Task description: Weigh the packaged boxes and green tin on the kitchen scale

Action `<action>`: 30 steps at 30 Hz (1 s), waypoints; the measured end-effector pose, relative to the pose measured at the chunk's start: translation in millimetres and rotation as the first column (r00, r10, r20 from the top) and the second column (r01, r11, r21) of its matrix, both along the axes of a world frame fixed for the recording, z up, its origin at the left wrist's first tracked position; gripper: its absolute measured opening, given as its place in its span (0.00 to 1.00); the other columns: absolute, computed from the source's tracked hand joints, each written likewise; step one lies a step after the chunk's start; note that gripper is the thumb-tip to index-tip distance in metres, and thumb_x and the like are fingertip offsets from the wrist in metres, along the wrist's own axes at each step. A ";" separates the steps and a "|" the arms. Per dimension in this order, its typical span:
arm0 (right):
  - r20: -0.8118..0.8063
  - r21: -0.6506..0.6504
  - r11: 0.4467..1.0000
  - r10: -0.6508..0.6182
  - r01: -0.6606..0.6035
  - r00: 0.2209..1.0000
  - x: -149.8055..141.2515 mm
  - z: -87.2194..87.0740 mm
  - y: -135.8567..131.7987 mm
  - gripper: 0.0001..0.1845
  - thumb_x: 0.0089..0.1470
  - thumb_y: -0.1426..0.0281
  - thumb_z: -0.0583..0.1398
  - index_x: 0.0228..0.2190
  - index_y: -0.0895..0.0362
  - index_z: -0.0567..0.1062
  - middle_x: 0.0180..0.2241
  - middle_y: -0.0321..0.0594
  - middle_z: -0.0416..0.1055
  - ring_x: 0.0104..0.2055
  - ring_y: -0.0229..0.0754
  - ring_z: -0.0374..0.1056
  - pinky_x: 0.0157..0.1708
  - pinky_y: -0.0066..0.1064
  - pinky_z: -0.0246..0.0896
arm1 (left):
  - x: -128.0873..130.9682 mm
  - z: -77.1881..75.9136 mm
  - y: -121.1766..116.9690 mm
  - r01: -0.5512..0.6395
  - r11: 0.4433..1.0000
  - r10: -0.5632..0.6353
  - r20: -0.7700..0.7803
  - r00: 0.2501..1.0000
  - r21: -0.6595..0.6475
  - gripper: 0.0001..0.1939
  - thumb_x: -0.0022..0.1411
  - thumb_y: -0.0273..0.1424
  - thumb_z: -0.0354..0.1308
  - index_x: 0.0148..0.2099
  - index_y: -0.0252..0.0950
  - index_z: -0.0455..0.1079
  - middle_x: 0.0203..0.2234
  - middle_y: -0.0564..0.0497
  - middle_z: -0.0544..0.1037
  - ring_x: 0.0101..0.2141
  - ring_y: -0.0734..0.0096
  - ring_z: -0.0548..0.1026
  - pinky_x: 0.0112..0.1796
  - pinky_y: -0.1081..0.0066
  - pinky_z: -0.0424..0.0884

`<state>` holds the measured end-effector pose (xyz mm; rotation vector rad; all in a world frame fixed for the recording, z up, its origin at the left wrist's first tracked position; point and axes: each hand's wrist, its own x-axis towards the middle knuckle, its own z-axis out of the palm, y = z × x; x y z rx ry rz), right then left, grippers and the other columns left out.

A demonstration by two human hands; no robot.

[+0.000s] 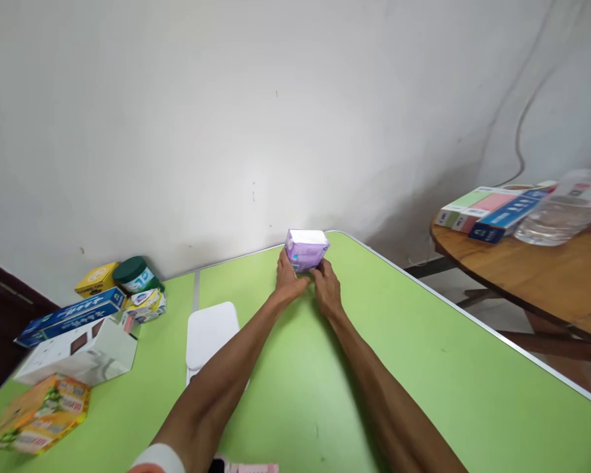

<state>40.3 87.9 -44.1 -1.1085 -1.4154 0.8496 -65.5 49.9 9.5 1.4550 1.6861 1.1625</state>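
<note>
Near the far corner of the green table [398, 328], a purple pack with a white top [307, 248] is between my two hands; its exact kind is too small to tell. My left hand [287, 276] is closed along its left side, the thumb reaching across low in front. My right hand [327, 284] grips the lower right corner with curled fingers. Left of my left forearm lies a flat white device like a kitchen scale [211, 334], its near part partly hidden by that arm.
At left are a yellow box [97, 279], a green tub [136, 274], a long blue box [71, 316], a small yellow carton [146, 305], a white box [81, 351] and an orange carton [42, 414]. A wooden table [536, 279] at right bears boxes and a plastic bottle [554, 213].
</note>
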 end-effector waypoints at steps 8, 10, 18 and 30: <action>-0.205 0.046 0.984 0.175 -0.169 0.963 -23.2 44.5 -134.6 0.27 0.62 0.55 0.55 0.57 0.55 0.72 0.56 0.49 0.77 0.58 0.55 0.72 0.58 0.47 0.65 | -24.6 47.3 -159.9 -0.011 0.994 0.030 -0.179 0.983 0.109 0.61 0.54 0.27 0.63 0.79 0.35 0.28 0.78 0.42 0.36 0.76 0.50 0.37 0.73 0.56 0.42; -0.189 0.081 0.969 0.246 -0.235 0.951 -38.7 52.9 -167.1 0.28 0.64 0.54 0.55 0.60 0.54 0.71 0.58 0.49 0.76 0.59 0.55 0.72 0.58 0.46 0.67 | -43.3 51.4 -202.0 -0.048 0.988 0.072 -0.166 0.983 0.145 0.59 0.55 0.27 0.61 0.79 0.36 0.28 0.78 0.42 0.37 0.75 0.50 0.41 0.72 0.56 0.45; 0.055 0.276 0.896 0.348 -0.349 0.936 -93.6 38.1 -233.1 0.30 0.68 0.54 0.52 0.64 0.56 0.70 0.63 0.52 0.71 0.65 0.55 0.67 0.65 0.54 0.61 | -106.2 23.4 -297.5 -0.202 0.953 0.222 -0.065 0.973 0.224 0.52 0.52 0.27 0.60 0.76 0.35 0.43 0.71 0.38 0.58 0.70 0.47 0.58 0.69 0.52 0.54; 0.122 0.142 0.944 0.282 -0.298 0.952 -94.5 3.2 -215.4 0.33 0.68 0.49 0.50 0.62 0.57 0.72 0.60 0.54 0.73 0.64 0.58 0.66 0.65 0.60 0.59 | -157.5 -27.2 -313.7 -0.269 0.950 0.281 -0.057 0.958 0.159 0.51 0.58 0.34 0.63 0.77 0.38 0.42 0.76 0.38 0.48 0.74 0.47 0.47 0.72 0.49 0.45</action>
